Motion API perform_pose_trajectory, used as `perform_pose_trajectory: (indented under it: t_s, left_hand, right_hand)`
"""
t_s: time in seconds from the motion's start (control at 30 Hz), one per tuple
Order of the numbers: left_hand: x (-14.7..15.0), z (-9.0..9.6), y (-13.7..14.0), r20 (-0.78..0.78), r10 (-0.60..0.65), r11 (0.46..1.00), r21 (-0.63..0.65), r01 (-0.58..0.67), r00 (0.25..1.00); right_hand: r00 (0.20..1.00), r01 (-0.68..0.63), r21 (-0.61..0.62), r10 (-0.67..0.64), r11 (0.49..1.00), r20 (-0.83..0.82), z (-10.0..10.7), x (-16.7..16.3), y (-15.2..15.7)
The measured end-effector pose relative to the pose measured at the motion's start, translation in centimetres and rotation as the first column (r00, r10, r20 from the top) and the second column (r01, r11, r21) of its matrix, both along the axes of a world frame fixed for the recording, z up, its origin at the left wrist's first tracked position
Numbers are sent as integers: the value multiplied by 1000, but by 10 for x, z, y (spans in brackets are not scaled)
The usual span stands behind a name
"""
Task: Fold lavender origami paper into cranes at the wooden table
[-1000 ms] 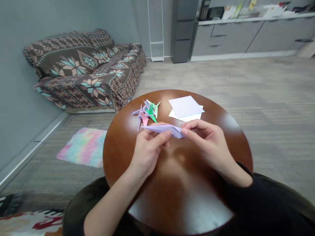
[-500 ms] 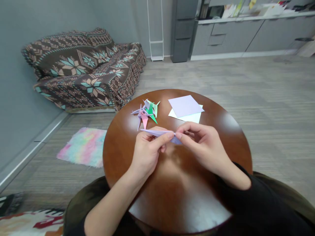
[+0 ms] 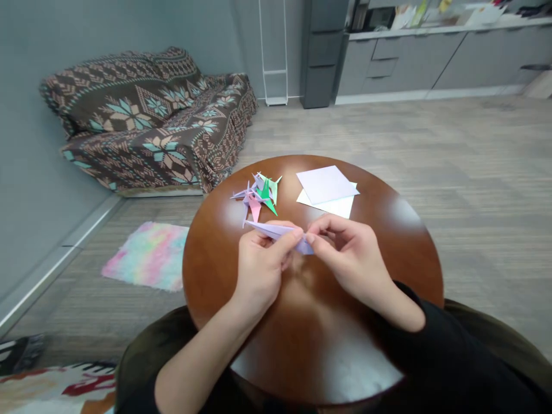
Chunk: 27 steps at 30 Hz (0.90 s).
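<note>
A piece of folded lilac origami paper is held above the round brown table, its long point reaching to the left. My left hand is closed on it, thumb along the top. My right hand pinches its right end between thumb and index finger. The fold under the fingertips is partly hidden. Beyond my left hand lies a cluster of folded paper cranes in pink, green, lilac and pale green.
Square sheets of paper, lilac over pale green, lie at the table's far side. Behind stand a patterned sofa and grey cabinets. A fluffy pastel rug is on the floor at left.
The folded lilac paper has tilted, so more of its face and lower part shows. Both hands keep their grip with small finger shifts. The view has moved slightly.
</note>
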<state>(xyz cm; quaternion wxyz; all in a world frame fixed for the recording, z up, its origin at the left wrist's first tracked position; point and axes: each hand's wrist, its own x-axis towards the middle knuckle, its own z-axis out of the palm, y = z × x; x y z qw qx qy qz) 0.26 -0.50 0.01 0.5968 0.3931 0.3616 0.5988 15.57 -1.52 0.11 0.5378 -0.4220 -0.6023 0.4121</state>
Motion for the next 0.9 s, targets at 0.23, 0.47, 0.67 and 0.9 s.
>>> perform_pose_trajectory:
  t_s: [0.23, 0.47, 0.67, 0.9]
  left_hand:
    - [-1, 5, 7, 63, 62, 997, -59, -59, 996]
    - [3, 4, -1, -41, -24, 994, -111, 19, 999]
    - [3, 4, 2, 33, 38, 995, -98, -35, 999]
    - [4, 4, -1, 58, -88, 981, -169, 97, 994]
  right_hand:
    - [1000, -14, -22, 15, 1000, 13, -5, 4, 4]
    - [998, -69, -18, 69, 997, -6, -3, 1, 3]
    - [999, -37, -77, 34, 996, -37, -4, 2, 7]
    - [998, 25, -43, -27, 999, -50, -6, 1, 6]
